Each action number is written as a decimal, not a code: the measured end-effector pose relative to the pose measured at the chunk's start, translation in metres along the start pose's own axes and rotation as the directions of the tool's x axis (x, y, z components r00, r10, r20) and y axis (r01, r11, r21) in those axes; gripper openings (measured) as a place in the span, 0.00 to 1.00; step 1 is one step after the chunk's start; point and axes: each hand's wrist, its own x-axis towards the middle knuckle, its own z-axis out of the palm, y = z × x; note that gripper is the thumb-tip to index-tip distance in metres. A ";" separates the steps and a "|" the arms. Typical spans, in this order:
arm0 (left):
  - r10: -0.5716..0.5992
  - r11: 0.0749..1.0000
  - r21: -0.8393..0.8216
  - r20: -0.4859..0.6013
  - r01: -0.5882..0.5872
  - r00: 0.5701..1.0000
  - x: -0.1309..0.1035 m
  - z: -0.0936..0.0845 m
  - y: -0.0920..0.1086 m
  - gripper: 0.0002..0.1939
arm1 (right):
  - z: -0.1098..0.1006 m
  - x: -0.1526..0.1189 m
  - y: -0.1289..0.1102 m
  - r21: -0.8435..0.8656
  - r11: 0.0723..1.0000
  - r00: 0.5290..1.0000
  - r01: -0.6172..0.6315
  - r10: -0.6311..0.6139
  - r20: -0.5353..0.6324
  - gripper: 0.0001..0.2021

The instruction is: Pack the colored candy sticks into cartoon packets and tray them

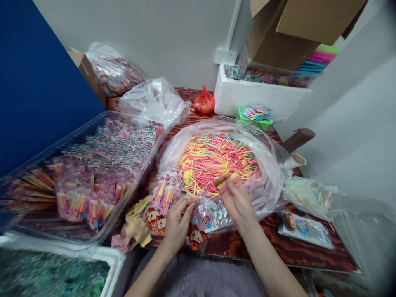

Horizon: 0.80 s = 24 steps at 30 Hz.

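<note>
Pink-and-yellow sticks [228, 183], bundled, slanted, in right hand [237, 201]

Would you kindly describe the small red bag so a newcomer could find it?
Find the long white foam box by the back wall. Just left of it sits a small knotted bag of red plastic, its colour setting it apart from the crumpled clear plastic bag.

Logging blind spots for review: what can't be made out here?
Head view:
- Sticks in right hand: count hidden by fingers.
- Left hand: anything pinched is too small to tell.
- Green pieces: blurred, cut off by bottom edge.
- Upper-right cardboard box: inside hidden by its walls.
</note>
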 end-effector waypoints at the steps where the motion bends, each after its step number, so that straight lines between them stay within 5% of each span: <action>1: -0.011 1.000 -0.016 0.009 0.011 1.000 0.001 0.001 0.001 0.10 | 0.008 0.006 -0.004 0.101 0.994 0.999 -0.041 0.040 0.014 0.05; 7: -0.093 0.988 -0.121 0.003 0.093 0.996 0.003 0.004 0.005 0.11 | 0.036 0.007 -0.002 0.154 0.969 0.979 -0.195 0.182 0.090 0.06; 11: -0.110 0.983 -0.152 -0.023 0.105 0.994 0.001 0.003 0.003 0.10 | 0.035 -0.009 0.003 -0.098 0.975 0.974 -0.200 0.209 0.090 0.08; 15: -0.122 0.970 -0.217 -0.062 0.105 0.991 0.002 0.002 -0.001 0.09 | 0.036 -0.019 -0.008 -0.421 0.882 0.938 -0.213 0.305 0.165 0.13; 20: -0.173 0.928 -0.346 -0.067 0.140 0.983 0.003 -0.002 0.004 0.09 | 0.047 -0.025 -0.014 -0.625 0.776 0.974 0.086 0.065 0.215 0.14; 24: -0.185 0.898 -0.412 -0.038 0.153 0.982 -0.004 -0.009 0.010 0.09 | 0.058 -0.034 -0.001 -0.731 0.608 0.918 0.311 0.006 0.397 0.09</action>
